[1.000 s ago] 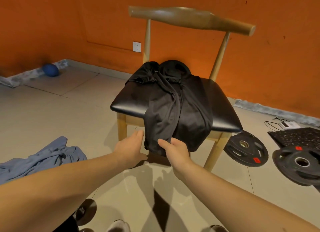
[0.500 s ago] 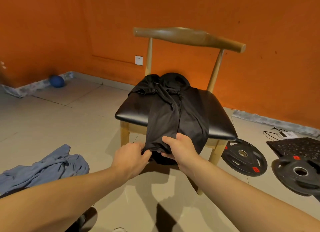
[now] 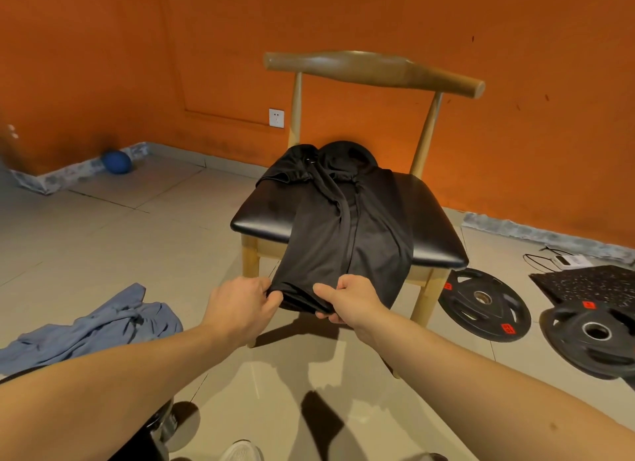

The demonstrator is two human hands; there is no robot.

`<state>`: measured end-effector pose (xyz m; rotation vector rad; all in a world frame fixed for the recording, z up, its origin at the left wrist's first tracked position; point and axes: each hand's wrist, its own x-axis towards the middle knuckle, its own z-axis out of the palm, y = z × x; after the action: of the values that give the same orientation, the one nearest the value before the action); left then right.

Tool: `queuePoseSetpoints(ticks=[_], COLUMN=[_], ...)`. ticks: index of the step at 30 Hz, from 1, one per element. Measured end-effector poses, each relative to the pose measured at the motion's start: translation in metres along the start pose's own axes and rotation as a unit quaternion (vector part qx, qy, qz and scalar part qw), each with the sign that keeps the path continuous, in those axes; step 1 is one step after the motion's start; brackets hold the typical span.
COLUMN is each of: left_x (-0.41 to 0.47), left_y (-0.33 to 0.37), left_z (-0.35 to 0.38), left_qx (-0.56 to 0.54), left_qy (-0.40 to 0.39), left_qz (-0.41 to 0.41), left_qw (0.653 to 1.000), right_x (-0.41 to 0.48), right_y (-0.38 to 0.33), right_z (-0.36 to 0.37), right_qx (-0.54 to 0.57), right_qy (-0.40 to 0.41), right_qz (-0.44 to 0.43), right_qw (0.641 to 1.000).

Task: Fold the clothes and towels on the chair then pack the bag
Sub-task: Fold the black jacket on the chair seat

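The garment (image 3: 347, 233), black, is lying lengthwise on the chair (image 3: 438, 227). Its bunched top end is sitting near the backrest and its lower end is hanging over the front edge of the seat. A second ago the left hand (image 3: 240, 306) was lying open beside that lower end and the right hand (image 3: 350, 301) was only arriving at it. Half a second ago both were closing on the hem. Now both are gripping it, side by side and slightly apart, with the hem gathered and running taut between them. In my judgement this is marking the end of the reach and the start of a fold, since the hem is being held at two points and is ready to be carried up over the seat. The left fingers (image 3: 269, 297) are curling tightly round the left corner of the hem, with no gap showing. The right thumb is pressing on top of the cloth while the right fingers (image 3: 330, 318) are curling underneath, pinching the layers between them. On the floor (image 3: 144, 240) to the left, a blue cloth (image 3: 99, 326) is lying crumpled and apparently not yet folded. To the right, plates (image 3: 484, 304) are lying flat beside the chair leg, and a ball (image 3: 117, 161) is resting by the far wall. No bag is showing, so packing is evidently some way off.
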<state>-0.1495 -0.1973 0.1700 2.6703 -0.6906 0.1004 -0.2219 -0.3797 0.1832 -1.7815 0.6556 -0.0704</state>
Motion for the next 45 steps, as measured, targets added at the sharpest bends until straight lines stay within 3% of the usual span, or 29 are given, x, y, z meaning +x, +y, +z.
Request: queuePoseSetpoints(ticks=[7,11,13,16,21,25,32,37,39,41,45], left_x=[0.003,0.006,0.01,0.034,0.105,0.177,0.316,0.378,0.389,0.398,0.417], left_y=[-0.009,-0.016,-0.013,0.001,0.022,0.023,-0.011,-0.032,-0.038,-0.044,-0.042], left_z=[0.008,0.017,0.014,-0.002,-0.057,-0.083,-0.059,-0.026,-0.02,-0.021,-0.036], left_qx=[0.14,0.241,0.276,0.207,0.137,0.08,-0.056,-0.288,-0.331,-0.317,-0.252], left_qy=[-0.068,-0.159,-0.191,-0.169,-0.021,0.02,-0.061,-0.127,-0.139,-0.134,-0.066], left_qz=[0.053,0.073,0.073,0.034,0.017,-0.041,-0.207,-0.307,-0.315,-0.302,-0.242], left_qw=[0.986,0.955,0.939,0.963,0.99,0.996,0.975,0.898,0.878,0.889,0.935], right_x=[0.012,0.008,0.007,0.014,0.063,0.119,0.233,0.298,0.313,0.325,0.346], right_y=[0.006,-0.008,-0.015,-0.037,-0.099,-0.144,-0.175,-0.188,-0.19,-0.191,-0.193], right_z=[-0.001,-0.009,-0.014,-0.023,-0.035,-0.037,-0.022,0.004,0.012,0.02,0.04], right_qx=[-0.158,-0.226,-0.31,-0.376,-0.351,-0.293,-0.263,-0.271,-0.291,-0.333,-0.38], right_qy=[0.0,-0.045,-0.064,-0.064,-0.019,0.02,0.002,-0.084,-0.125,-0.135,-0.072], right_qz=[0.027,0.071,0.061,0.004,-0.077,-0.148,-0.245,-0.233,-0.22,-0.209,-0.213], right_qw=[0.987,0.971,0.947,0.924,0.933,0.944,0.933,0.93,0.923,0.91,0.897])
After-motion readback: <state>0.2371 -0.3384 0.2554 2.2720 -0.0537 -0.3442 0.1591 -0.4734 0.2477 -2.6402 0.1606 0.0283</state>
